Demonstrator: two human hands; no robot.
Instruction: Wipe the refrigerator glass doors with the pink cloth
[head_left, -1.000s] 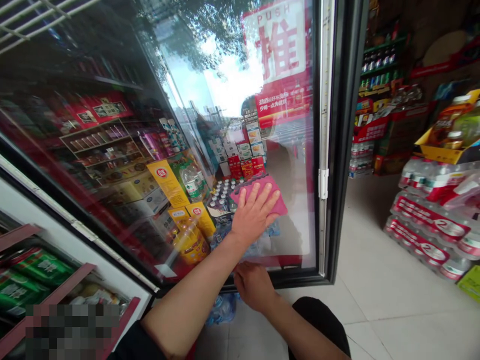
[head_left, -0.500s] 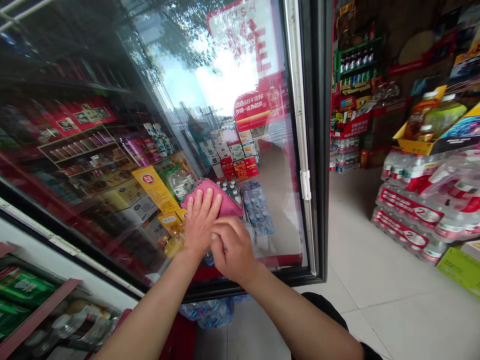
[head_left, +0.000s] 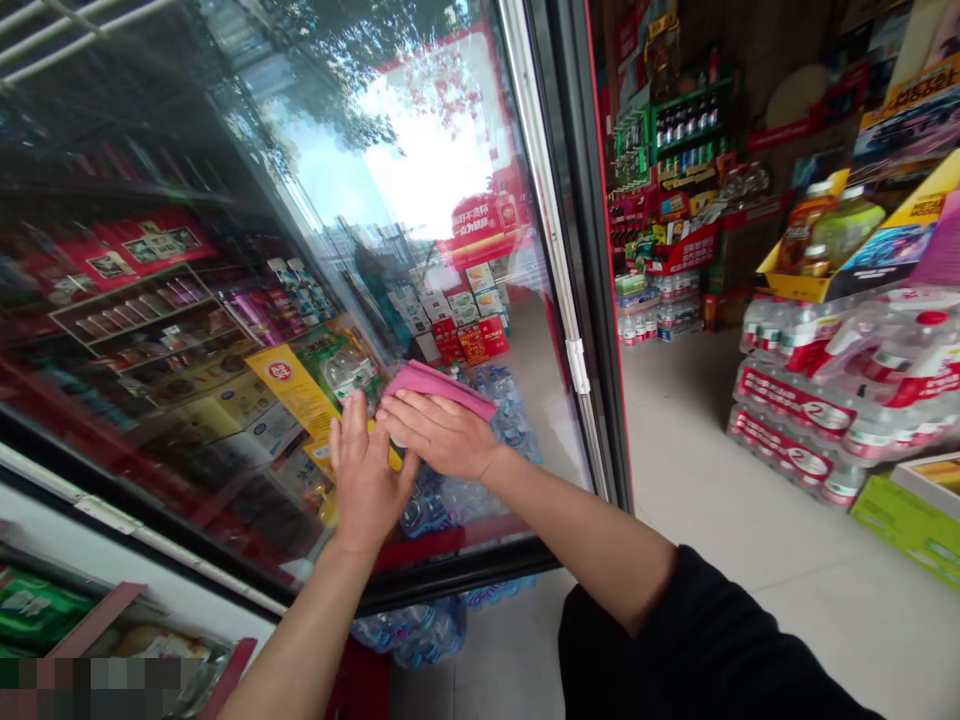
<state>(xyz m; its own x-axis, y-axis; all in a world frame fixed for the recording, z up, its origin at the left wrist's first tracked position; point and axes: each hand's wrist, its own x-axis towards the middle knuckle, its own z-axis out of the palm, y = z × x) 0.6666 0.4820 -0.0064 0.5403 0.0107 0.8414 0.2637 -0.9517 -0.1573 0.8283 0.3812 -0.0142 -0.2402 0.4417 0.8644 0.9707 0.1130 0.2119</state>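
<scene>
A folded pink cloth lies against the glass door of a display fridge. My right hand lies over the cloth's lower part and holds it to the pane, fingers together and pointing left. Just to the left, my left hand is open against the glass, its fingers upward and its thumb out beneath the right fingers. It appears off the cloth, and nothing shows in it.
The door's black frame borders the tiled floor. Stacked bottle packs and a green box stand at right. Shrink-wrapped water bottles sit below the door. Fridge shelving is at lower left. Shop goods reflect in the pane.
My right hand has unfolded from beside my left wrist and now covers the cloth. My left hand has slid left and down, off the cloth. The view has shifted rightward.
</scene>
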